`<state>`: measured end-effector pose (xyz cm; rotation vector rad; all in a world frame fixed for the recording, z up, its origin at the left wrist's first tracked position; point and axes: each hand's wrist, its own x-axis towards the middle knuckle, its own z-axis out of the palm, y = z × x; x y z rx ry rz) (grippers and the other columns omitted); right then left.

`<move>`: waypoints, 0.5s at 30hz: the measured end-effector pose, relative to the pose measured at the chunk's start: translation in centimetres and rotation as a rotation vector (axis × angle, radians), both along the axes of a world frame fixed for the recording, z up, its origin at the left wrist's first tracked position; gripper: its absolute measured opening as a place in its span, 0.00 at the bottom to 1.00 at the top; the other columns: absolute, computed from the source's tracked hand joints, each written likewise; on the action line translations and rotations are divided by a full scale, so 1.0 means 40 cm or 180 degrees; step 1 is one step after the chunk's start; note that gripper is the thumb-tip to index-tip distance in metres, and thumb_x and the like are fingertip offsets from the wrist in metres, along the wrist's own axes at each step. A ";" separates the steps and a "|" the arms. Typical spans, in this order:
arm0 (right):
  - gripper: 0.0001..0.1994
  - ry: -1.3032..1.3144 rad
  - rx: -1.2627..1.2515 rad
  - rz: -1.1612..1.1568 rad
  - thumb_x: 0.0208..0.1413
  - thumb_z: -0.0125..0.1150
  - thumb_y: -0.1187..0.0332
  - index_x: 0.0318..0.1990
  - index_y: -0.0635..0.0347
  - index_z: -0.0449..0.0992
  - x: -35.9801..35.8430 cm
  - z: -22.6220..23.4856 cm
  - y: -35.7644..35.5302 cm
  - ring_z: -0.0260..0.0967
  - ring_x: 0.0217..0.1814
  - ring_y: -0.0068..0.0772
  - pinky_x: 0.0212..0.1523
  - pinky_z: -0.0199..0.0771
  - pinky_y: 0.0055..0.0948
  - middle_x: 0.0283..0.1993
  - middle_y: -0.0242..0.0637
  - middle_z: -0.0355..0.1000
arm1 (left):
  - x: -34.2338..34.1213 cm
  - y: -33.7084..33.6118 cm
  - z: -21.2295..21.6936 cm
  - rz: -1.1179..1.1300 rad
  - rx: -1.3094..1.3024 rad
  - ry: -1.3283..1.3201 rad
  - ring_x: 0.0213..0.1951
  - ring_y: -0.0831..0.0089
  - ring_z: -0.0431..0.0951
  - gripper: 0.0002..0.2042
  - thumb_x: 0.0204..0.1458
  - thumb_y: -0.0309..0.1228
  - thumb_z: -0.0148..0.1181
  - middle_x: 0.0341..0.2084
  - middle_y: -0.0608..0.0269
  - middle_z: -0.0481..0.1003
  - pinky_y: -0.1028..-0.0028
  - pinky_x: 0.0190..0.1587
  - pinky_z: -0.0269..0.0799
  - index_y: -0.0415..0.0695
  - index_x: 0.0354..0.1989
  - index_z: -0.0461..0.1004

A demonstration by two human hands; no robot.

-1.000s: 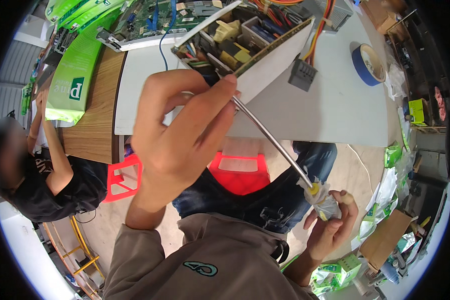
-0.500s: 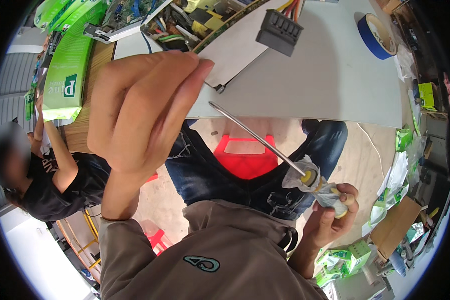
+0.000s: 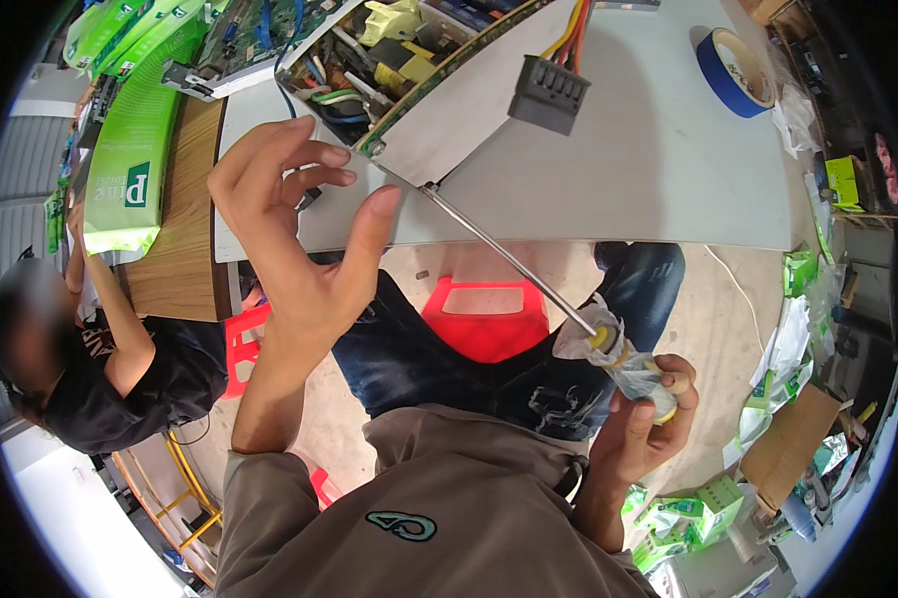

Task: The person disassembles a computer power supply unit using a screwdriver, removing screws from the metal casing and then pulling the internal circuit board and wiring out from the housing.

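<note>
My left hand (image 3: 304, 244) is raised with its fingers apart, holding nothing, near the corner of an open electronics unit. The unit has a pale metal panel (image 3: 459, 125) and a crowded inside of wires and yellow-wrapped parts (image 3: 399, 65). My right hand (image 3: 648, 429) grips a long-shafted screwdriver (image 3: 509, 257) by its handle, which is wrapped in clear plastic. The screwdriver's tip meets a small dark piece at the panel's near corner; whether it is seated in a screw cannot be made out. A black power connector (image 3: 549, 95) on coloured wires hangs over the panel.
A roll of blue tape (image 3: 713, 75) lies at the right of the grey table (image 3: 688, 189). Green packages (image 3: 130, 189) and a circuit board (image 3: 235, 45) are at the left. A red stool (image 3: 489, 339) stands below. Another person (image 3: 120, 369) sits at the left.
My left hand has opened from a pinch and drawn back from the panel's corner. The screwdriver's tip has come up against the small dark piece there.
</note>
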<state>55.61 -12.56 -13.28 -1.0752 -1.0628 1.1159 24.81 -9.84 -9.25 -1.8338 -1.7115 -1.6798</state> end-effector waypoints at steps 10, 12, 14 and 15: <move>0.21 -0.0273 0.0065 -0.0100 0.59 0.69 0.57 0.46 0.66 0.70 0.013 -0.016 -0.004 0.68 0.32 0.29 0.29 0.70 0.22 0.52 0.50 0.65 | 0.052 -0.043 -0.031 0.0800 -0.1577 -0.0440 0.40 0.65 0.76 0.23 0.52 0.26 0.74 0.43 0.56 0.72 0.70 0.45 0.73 0.39 0.52 0.66; 0.21 -0.0306 0.0234 -0.0135 0.59 0.69 0.57 0.47 0.65 0.71 0.009 -0.020 0.003 0.67 0.32 0.29 0.30 0.69 0.23 0.51 0.49 0.66 | 0.040 -0.029 -0.023 0.0564 -0.1296 -0.0461 0.51 0.62 0.73 0.35 0.50 0.25 0.75 0.54 0.51 0.66 0.65 0.51 0.72 0.38 0.62 0.59; 0.22 -0.0088 0.0190 -0.0082 0.59 0.69 0.57 0.49 0.65 0.71 0.002 -0.020 0.003 0.67 0.34 0.27 0.29 0.67 0.22 0.52 0.46 0.66 | 0.028 -0.021 -0.005 0.0449 -0.1165 -0.0518 0.61 0.59 0.69 0.46 0.47 0.26 0.77 0.60 0.48 0.62 0.60 0.58 0.70 0.37 0.70 0.50; 0.23 0.0052 0.0069 -0.0035 0.59 0.69 0.57 0.51 0.65 0.71 -0.003 -0.017 0.000 0.67 0.36 0.27 0.28 0.66 0.21 0.54 0.44 0.65 | 0.021 -0.015 0.005 0.0320 -0.1151 -0.0608 0.64 0.56 0.67 0.51 0.46 0.27 0.79 0.63 0.46 0.60 0.58 0.61 0.69 0.36 0.73 0.46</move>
